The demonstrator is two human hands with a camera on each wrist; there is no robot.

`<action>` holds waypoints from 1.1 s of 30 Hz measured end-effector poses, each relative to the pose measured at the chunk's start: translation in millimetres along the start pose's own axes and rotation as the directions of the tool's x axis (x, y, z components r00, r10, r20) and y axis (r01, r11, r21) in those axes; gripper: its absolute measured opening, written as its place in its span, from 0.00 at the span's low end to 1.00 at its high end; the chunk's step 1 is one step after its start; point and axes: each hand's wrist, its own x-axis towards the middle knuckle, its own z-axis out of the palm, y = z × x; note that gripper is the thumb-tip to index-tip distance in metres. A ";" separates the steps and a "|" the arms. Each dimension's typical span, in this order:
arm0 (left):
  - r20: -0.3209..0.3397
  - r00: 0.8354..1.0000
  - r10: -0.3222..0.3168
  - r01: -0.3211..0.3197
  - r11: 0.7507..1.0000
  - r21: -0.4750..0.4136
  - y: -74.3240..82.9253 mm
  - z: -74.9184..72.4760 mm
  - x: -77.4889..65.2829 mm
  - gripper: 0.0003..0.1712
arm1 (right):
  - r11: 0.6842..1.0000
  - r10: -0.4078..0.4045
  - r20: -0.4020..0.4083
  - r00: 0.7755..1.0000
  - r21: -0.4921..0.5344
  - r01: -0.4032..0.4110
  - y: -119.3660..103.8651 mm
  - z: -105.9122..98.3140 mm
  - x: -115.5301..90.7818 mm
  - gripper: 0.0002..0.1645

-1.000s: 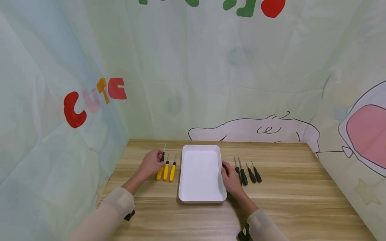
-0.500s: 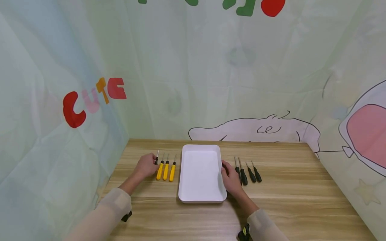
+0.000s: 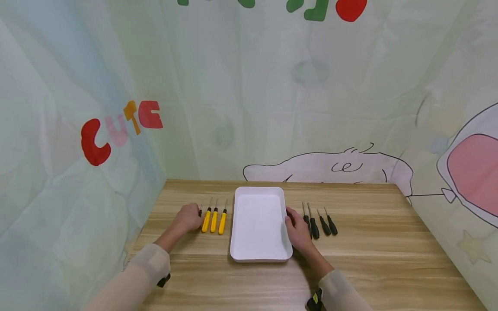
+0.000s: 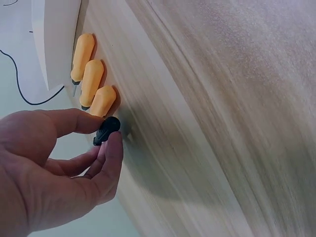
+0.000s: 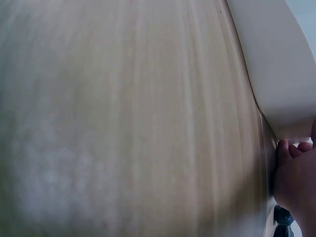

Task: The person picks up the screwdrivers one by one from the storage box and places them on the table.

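In my left hand (image 3: 189, 217), thumb and fingers pinch a small black-handled screwdriver (image 4: 107, 129), low over the table at the left end of a row. Its thin shaft points toward the back; the hand hides most of the handle in the head view. Just right of it lie three yellow-handled screwdrivers (image 3: 214, 221), side by side with tips to the back. A shallow white tray (image 3: 260, 224) stands in the middle, holding nothing. My right hand (image 3: 299, 233) holds the tray's right side, its fingertips against the lower wall in the right wrist view.
Several black-handled screwdrivers (image 3: 314, 228) lie right of the right hand, the nearest partly behind it. The wooden table (image 3: 369, 259) ends at a printed cloth backdrop (image 3: 253, 108) at the back and both sides.
My left hand has moved left from over the yellow screwdrivers and down toward the table with the black-handled screwdriver. The right hand and the tray have stayed put.
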 end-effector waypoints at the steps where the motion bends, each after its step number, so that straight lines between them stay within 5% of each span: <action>1: 0.004 1.000 0.000 0.000 1.000 0.000 -0.4 0.9 0.2 0.07 | 1.000 -0.002 -0.001 1.000 -0.003 0.002 0.1 0.1 -0.2 0.27; 18: 0.034 0.999 -0.027 0.027 1.000 0.005 1.9 3.2 -1.2 0.08 | 1.000 -0.005 -0.007 1.000 -0.011 0.005 0.3 0.2 -1.0 0.27; 25: 0.033 0.999 -0.027 0.026 0.999 0.020 1.7 2.0 -1.5 0.18 | 1.000 0.004 -0.008 1.000 -0.014 -0.004 -0.4 0.2 -1.3 0.27; 33: 0.050 0.998 -0.047 0.046 0.999 0.021 -0.8 4.1 1.6 0.19 | 1.000 0.010 -0.007 1.000 -0.014 -0.010 -0.9 0.4 -1.5 0.27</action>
